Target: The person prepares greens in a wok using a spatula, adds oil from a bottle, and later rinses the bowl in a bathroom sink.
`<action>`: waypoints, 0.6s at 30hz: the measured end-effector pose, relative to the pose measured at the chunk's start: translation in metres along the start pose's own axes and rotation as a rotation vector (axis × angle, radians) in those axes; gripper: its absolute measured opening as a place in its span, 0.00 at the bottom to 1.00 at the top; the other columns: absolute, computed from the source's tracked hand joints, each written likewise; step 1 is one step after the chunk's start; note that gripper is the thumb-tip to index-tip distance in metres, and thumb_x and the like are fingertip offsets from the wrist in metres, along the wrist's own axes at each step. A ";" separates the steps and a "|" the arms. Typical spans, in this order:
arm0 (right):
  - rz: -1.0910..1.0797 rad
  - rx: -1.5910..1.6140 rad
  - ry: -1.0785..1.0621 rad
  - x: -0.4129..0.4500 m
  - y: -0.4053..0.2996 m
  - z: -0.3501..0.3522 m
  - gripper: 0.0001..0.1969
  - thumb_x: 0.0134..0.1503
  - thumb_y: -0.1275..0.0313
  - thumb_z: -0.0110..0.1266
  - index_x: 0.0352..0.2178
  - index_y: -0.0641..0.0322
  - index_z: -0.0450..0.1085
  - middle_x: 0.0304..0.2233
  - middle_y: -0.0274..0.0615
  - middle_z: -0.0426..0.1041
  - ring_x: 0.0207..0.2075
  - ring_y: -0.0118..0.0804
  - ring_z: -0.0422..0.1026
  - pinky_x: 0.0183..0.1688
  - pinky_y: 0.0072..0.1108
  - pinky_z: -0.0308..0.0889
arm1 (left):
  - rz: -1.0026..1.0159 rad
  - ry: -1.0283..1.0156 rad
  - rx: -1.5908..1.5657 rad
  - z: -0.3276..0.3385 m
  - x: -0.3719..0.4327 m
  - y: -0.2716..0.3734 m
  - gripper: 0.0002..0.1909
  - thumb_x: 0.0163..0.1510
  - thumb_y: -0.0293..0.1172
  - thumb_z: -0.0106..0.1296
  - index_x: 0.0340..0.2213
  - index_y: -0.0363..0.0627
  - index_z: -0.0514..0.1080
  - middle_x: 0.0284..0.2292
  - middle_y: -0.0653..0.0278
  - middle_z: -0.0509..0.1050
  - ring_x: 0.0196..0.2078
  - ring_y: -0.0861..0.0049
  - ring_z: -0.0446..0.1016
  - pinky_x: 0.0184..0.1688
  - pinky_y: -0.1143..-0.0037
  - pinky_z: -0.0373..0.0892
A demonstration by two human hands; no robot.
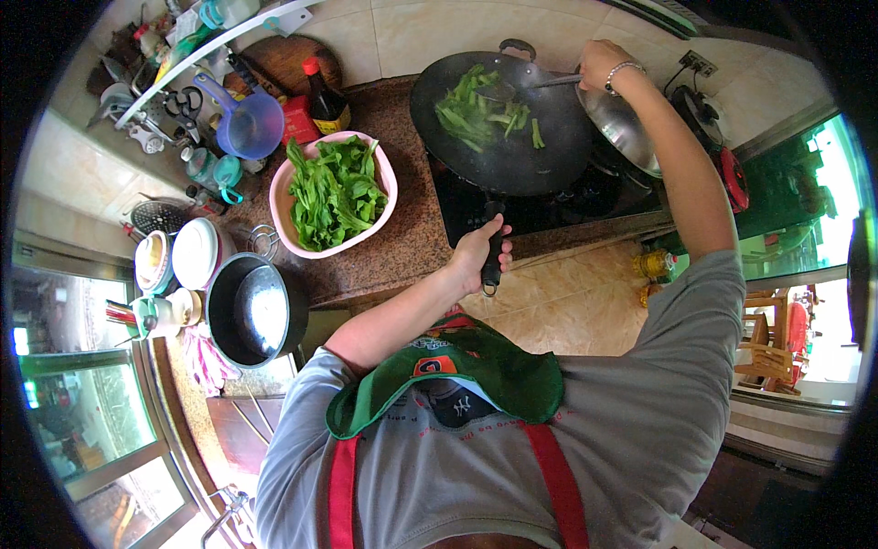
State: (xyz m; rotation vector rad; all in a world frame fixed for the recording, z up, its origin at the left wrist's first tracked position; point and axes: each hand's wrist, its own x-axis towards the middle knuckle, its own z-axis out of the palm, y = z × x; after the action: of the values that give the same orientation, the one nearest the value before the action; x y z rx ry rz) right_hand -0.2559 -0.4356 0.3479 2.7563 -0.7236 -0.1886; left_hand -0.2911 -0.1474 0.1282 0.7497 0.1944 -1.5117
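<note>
My left hand (480, 254) is closed around the black handle of a large dark wok (549, 165), which sits on a black glass cooktop (463, 206). Cut green stalks (466, 113) lie in the wok, mostly on its left side, with a slight haze over them. My right hand (603, 65), a beaded bracelet at its wrist, grips the metal handle of a spatula or ladle (555, 81) above the wok's right rim; the tool's head is among the stalks. Left of the cooktop, a pink basin (278, 206) holds leafy greens (336, 192).
A shiny metal lid or pan (621, 130) is right of the wok. A red-capped sauce bottle (326, 99), a blue plastic dipper (250, 127) and scissors (184, 110) are at the back left. An empty dark pot (248, 309) stands near the left counter corner.
</note>
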 end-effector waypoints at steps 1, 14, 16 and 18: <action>0.014 0.006 0.046 0.002 -0.004 0.008 0.15 0.40 0.70 0.65 0.27 0.71 0.73 0.31 0.54 0.75 0.34 0.46 0.75 0.37 0.34 0.71 | 0.001 -0.002 0.001 0.000 0.000 0.000 0.15 0.56 0.46 0.46 0.31 0.47 0.63 0.18 0.68 0.63 0.16 0.79 0.60 0.17 0.78 0.58; 0.012 -0.213 -0.454 -0.029 -0.005 -0.060 0.13 0.44 0.70 0.63 0.17 0.72 0.71 0.16 0.45 0.72 0.13 0.34 0.68 0.15 0.24 0.64 | 0.016 -0.010 -0.001 0.000 -0.001 0.000 0.15 0.57 0.46 0.45 0.31 0.46 0.62 0.18 0.68 0.63 0.16 0.79 0.60 0.18 0.78 0.58; 0.002 -0.237 -0.530 -0.040 -0.005 -0.075 0.13 0.44 0.71 0.63 0.17 0.73 0.71 0.16 0.45 0.72 0.13 0.34 0.68 0.15 0.23 0.64 | 0.011 -0.006 0.002 0.001 -0.001 0.000 0.15 0.57 0.46 0.45 0.31 0.46 0.62 0.18 0.68 0.63 0.16 0.79 0.60 0.18 0.79 0.58; 0.037 -0.169 -0.535 -0.050 -0.011 -0.080 0.12 0.44 0.71 0.62 0.16 0.72 0.71 0.16 0.45 0.73 0.13 0.33 0.68 0.15 0.21 0.64 | 0.007 0.001 0.006 0.000 0.000 0.000 0.15 0.57 0.46 0.45 0.31 0.46 0.62 0.18 0.68 0.63 0.16 0.79 0.60 0.18 0.79 0.58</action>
State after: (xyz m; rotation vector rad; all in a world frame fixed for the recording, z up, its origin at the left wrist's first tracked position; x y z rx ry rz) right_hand -0.2783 -0.3827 0.4234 2.5383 -0.8340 -0.9570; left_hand -0.2910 -0.1472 0.1279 0.7552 0.1874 -1.5065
